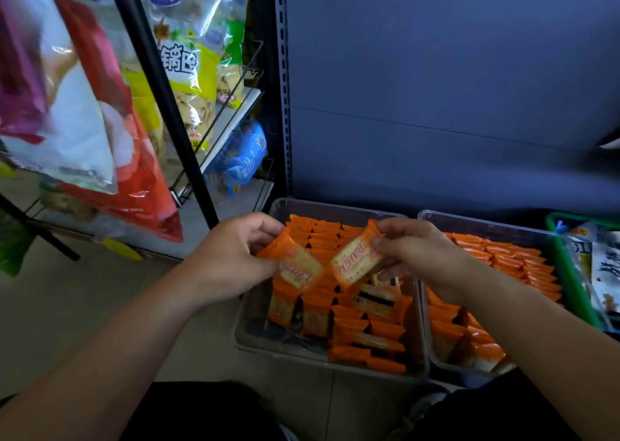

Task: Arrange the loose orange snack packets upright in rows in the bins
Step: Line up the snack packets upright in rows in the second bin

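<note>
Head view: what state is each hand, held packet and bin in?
left hand: grips one orange packet
right hand: pinches a second orange packet
left bin: partly filled, rear rows upright, front packets lying loose, near-left corner bare
right bin: nearly full, packets in rows

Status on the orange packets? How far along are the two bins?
Done: the right bin is nearly full of rows; the left bin has upright rows at its back. In hand: the left hand grips the left-hand packet, the right hand the right-hand packet, both over the left bin. Left: flat packets at its front, and a bare front-left corner.
</note>
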{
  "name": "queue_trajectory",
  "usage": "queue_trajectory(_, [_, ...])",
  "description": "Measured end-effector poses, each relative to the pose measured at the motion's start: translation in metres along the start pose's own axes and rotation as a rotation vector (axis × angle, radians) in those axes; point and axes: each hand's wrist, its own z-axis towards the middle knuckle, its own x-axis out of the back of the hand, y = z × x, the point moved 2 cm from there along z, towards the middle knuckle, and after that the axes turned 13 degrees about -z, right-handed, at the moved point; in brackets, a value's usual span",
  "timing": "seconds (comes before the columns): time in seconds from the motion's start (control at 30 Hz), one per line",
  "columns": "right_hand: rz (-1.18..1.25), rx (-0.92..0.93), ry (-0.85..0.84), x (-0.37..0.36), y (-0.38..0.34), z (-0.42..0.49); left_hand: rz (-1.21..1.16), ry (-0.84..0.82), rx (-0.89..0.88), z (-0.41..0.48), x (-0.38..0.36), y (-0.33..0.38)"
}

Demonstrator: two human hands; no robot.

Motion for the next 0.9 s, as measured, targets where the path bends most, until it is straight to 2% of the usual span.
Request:
queue_trajectory(0.13, [-0.239, 0.066, 0.026, -0.029, 0.005, 0.007, 0.524, -0.179, -0.024, 0.013, 0.007, -0.035])
queue_trajectory(0.23, [-0.529, 0.166, -0.019, -0.063, 0.01, 0.017, 0.661, -0.311, -0.019, 0.022, -0.002, -0.063])
queue_trajectory(0.3, [-0.669, 0.206, -0.069, -0.087, 0.017, 0.027, 0.786, -0.383, -0.097, 0.027, -0.013, -0.075])
queue_trajectory(0.4, [-0.941, 0.257, -0.066, -0.109, 0.03, 0.039, 1.037, -0.401, -0.288, 0.033, -0.027, -0.087])
queue_trajectory(0.53, [-1.307, 0.348, -0.058, -0.116, 0.035, 0.045, 1.228, -0.405, -0.253, 0.041, -0.032, -0.099])
queue_trajectory(0.7, [-1.387, 0.378, -0.083, -0.122, 0.029, 0.041, 1.289, -0.384, -0.152, 0.042, -0.04, -0.101])
queue_trajectory(0.8, [-1.283, 0.417, -0.048, -0.104, 0.025, 0.032, 1.268, -0.384, -0.109, 0.041, -0.045, -0.082])
queue_trajectory(0.9, [-1.112, 0.269, -0.043, -0.054, 0.019, 0.018, 1.096, -0.307, -0.112, 0.042, -0.048, -0.057])
